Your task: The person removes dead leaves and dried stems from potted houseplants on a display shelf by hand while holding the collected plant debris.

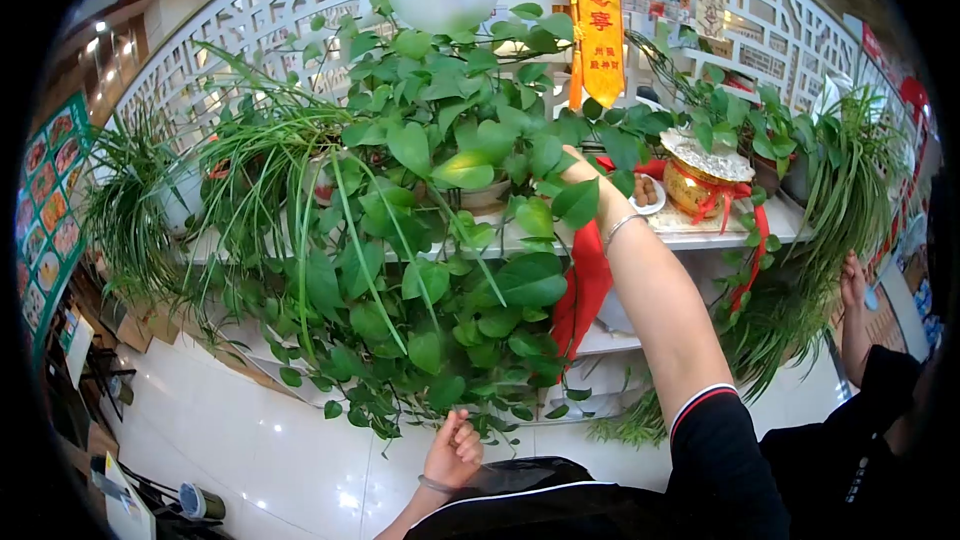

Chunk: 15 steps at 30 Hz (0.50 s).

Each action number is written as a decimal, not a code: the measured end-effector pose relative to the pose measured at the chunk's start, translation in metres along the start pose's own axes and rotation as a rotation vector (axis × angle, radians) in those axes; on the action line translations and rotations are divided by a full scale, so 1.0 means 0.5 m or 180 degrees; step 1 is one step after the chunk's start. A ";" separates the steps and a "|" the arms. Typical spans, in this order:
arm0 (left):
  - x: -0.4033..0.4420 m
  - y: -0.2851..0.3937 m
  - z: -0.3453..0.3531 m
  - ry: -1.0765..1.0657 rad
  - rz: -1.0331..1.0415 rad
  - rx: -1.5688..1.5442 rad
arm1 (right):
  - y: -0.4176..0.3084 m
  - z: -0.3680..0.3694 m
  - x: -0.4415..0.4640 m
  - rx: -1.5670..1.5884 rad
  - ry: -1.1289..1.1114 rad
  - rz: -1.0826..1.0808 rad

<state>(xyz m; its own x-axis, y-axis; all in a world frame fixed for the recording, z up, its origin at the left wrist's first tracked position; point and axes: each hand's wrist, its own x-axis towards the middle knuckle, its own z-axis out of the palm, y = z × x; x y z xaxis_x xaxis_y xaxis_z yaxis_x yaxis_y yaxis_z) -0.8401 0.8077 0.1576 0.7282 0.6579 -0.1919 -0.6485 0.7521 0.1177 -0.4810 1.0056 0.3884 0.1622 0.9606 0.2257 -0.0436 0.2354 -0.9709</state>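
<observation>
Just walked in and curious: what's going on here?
Someone is working at a leafy vine on a shelf. Their right hand reaches in among the leaves, fingers hidden; their left hand is curled beside the low trailing ends, though whether it grips a stem is unclear. Another person's hand is raised beside the grassy plant at the right.

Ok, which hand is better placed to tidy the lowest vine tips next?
Probably your left hand: it is right beside the low vine tips. Your right hand is far up among the upper leaves, partly hidden.
</observation>
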 end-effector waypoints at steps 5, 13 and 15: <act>-0.009 -0.006 -0.002 0.0028 0.0067 -0.0009 | -0.004 -0.019 0.007 -0.0109 -0.0005 -0.0145; -0.020 -0.022 0.000 0.0252 0.0243 0.0173 | -0.001 -0.017 0.026 -0.0223 -0.0026 -0.0324; -0.021 -0.026 -0.004 0.0260 0.0256 0.0192 | 0.000 -0.015 0.038 -0.0590 0.0050 -0.0335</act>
<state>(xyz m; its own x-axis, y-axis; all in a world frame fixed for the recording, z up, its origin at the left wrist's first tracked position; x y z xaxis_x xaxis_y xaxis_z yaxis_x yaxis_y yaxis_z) -0.8396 0.7908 0.1563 0.6522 0.7128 -0.2580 -0.6878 0.6995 0.1939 -0.4706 1.0226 0.3919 0.1718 0.9293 0.3269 0.1562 0.3019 -0.9405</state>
